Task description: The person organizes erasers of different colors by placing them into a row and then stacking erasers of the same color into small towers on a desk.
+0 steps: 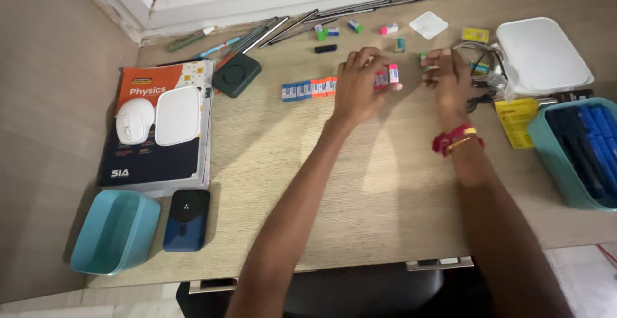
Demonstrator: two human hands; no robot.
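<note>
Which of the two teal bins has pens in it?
The teal bin at the right table edge, beside the right hand, holds blue pens. The other teal bin, front left, lies empty.

Light dim, warm; brighter patch on desk (385, 183) between forearms. Soft shadows fell toward viewer from left hand (355, 87) and right hand (448, 77). Hands slightly motion-blurred. Corners darker; small items beyond fingers lacked sharp detail. No strong glare.

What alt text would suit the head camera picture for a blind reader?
Two bare hands, left hand and right hand, rest at a row of small coloured erasers on a wooden desk. A book lies left; a teal tub of blue pens sits right.
</note>
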